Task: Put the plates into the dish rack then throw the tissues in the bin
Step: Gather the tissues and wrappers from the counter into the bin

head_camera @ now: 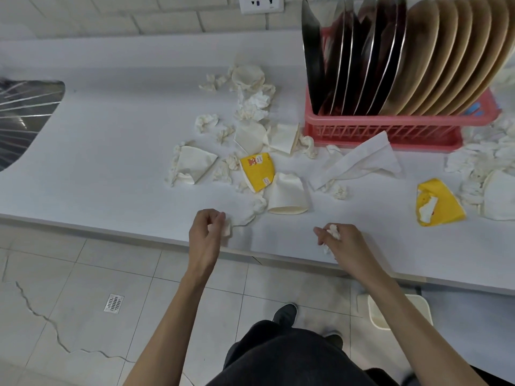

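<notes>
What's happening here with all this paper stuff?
A person is tidying up. The plates already stand in the pink dish rack. The left hand pinches a tissue at the edge of the counter, and the right hand holds a crumpled tissue. More tissues and squashed paper cups lie scattered there. The bin sits on the floor below.

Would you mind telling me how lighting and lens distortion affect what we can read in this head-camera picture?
Head view: soft, even light, only faint shadows on the counter. Head view: the wide lens bows the counter's front edge and fans the plates in the dish rack. Head view: glare streaks the sink; tissues at the right edge look smeared.
</notes>
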